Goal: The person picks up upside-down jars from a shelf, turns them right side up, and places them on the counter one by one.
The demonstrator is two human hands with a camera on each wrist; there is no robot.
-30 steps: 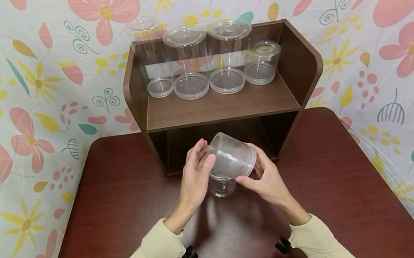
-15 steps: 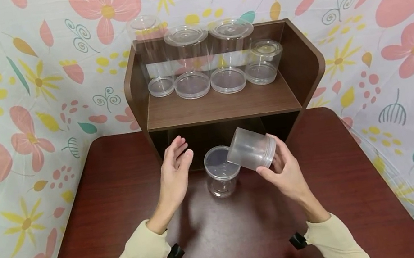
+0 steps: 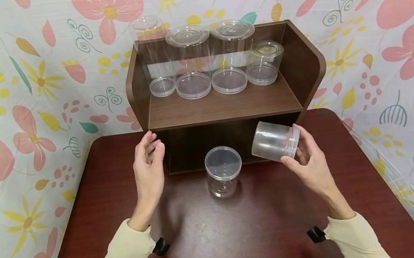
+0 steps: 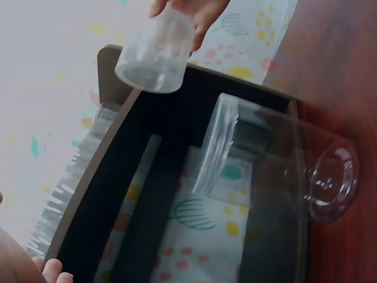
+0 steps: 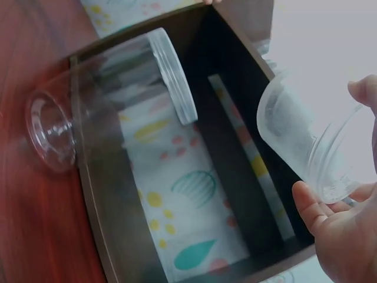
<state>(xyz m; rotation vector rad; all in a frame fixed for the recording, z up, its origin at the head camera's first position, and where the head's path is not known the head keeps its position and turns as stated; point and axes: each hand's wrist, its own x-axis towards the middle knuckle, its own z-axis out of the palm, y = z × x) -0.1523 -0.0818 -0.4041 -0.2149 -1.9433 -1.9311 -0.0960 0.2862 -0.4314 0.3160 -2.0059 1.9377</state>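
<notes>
Carried right since the earlier frame, the small jar (image 3: 273, 139) hung above the table (image 3: 226, 244), while the left hand (image 3: 149, 170) had drawn off to the left; the lidded jar (image 3: 222, 163) had stayed put between the hands, upright on the table just in front of the shelf unit (image 3: 224, 110). Only its ridged end was held; the right hand (image 3: 310, 164) was parted no wider than the jar, thumb and fingers gripping opposite sides, which probably gave a firm purchase and left the smooth end, pointing left, uncovered; whether a lid sat on the ridged end could not be told. Nothing was in the left hand; its fingers were slightly bent, with the thumb apart from them, and it touched neither jar, likely held back because 1 hand sufficed for so light a thing. On the upper level stood a tall narrow jar (image 3: 155, 60), a left wide jar (image 3: 191, 63), a right wide jar (image 3: 231, 56) and a squat jar (image 3: 265, 63); these 4 were upright in a row, perhaps so that each could be reached from the near side.
</notes>
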